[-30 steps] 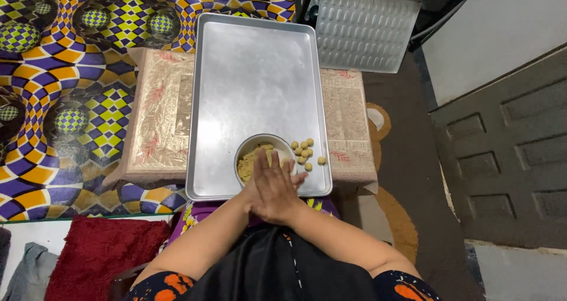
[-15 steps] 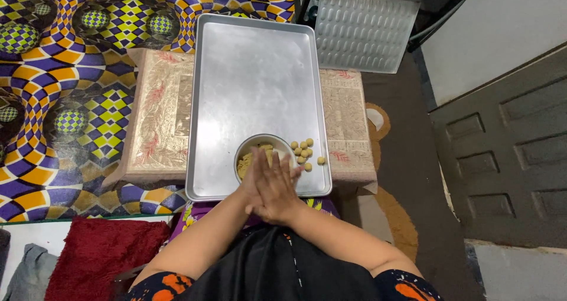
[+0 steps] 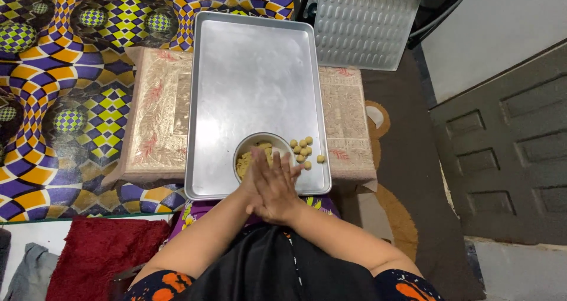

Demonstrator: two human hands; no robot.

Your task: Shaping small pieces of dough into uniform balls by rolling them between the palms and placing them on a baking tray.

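**Palms pressed together over a bowl on a metal tray**

Underneath everything, a patterned floor covering [image 3: 65,100] in purple, yellow and white checks and swirls. On it, a low table [image 3: 159,124] topped with a beige, red-flowered cloth. Across the table, a large rectangular metal tray [image 3: 254,82], bare over most of its surface. Beyond the far right corner of the tray, a second metal sheet [image 3: 363,26] with rows of oval dimples, lying on the floor. At lower left, a dark red mat [image 3: 97,256].

At the near end of the tray, a small round bowl [image 3: 251,150] with crumbly tan dough inside, partly hidden by the hands. Just right of the bowl, a loose cluster of small dough balls [image 3: 301,150] on the tray, with one lying slightly apart to the right.

Above the bowl's near edge, left hand [image 3: 255,180] and right hand [image 3: 280,186] laid flat against each other, fingers stretched forward. Cannot tell whether anything lies between the palms.
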